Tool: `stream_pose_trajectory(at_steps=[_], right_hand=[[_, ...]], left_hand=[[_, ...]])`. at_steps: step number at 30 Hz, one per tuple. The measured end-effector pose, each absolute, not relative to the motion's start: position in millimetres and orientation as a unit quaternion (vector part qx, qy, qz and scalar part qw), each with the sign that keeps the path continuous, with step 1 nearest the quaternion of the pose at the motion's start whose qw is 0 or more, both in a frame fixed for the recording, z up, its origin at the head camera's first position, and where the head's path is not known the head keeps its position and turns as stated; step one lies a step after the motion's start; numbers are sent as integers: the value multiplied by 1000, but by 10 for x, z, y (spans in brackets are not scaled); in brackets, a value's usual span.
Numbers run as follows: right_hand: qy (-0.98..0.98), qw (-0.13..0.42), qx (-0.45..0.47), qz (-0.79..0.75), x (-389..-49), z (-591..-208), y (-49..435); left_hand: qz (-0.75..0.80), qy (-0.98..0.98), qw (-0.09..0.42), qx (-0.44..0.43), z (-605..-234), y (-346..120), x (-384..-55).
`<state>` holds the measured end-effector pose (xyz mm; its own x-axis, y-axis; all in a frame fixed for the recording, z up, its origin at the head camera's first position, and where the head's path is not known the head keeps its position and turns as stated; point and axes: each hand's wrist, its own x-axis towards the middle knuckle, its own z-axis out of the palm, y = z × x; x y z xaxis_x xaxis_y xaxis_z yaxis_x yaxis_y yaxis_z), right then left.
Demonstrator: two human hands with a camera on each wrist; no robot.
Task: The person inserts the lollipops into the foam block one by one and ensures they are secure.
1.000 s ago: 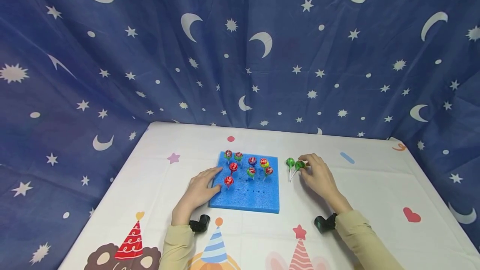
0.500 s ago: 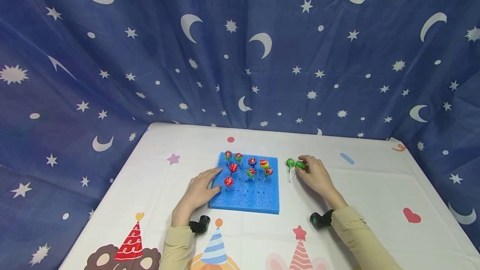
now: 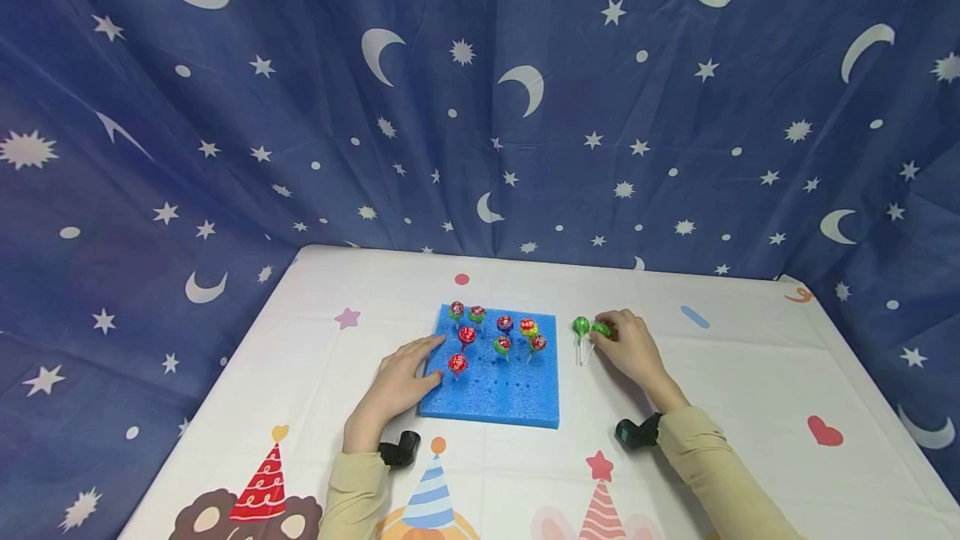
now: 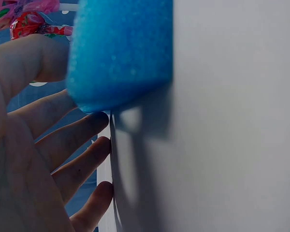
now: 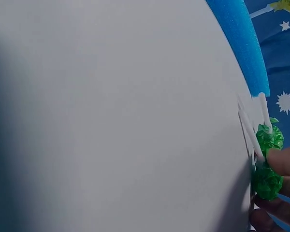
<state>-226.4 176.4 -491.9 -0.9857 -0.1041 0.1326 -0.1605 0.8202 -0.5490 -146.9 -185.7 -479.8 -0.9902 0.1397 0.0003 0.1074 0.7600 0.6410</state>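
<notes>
A blue foam board with rows of small holes lies on the table, several wrapped lollipops standing in it, among them a red one. My left hand rests at the board's left edge. In the left wrist view its thumb lies against the foam and its other fingers stretch out straight. To the right of the board, two green lollipops lie side by side. My right hand pinches the right one by its wrapped head between thumb and fingers. The left green lollipop lies close beside it.
A white tablecloth printed with party hats and shapes covers the table. Behind it hangs a dark blue curtain with moons and stars. Black wrist cameras sit at the left wrist and the right wrist.
My right hand has shifted slightly left, and the right green lollipop's stick has swung closer in line with the other stick. The left hand and board stay still.
</notes>
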Motion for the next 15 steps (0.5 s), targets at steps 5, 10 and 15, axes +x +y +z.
stream_pose_trajectory(at_steps=[5,10,15], right_hand=[[-952,38,56,300,-2260,-4902,1755],[-945,33,47,322,-2250,-4900,1768],[-940,26,32,339,-2237,-4915,1795]], left_hand=[[342,937,24,66,-4798,-1855,-1469],[342,937,23,67,-4798,-1856,-1466],[344,936,23,68,-4792,-1854,-1460]])
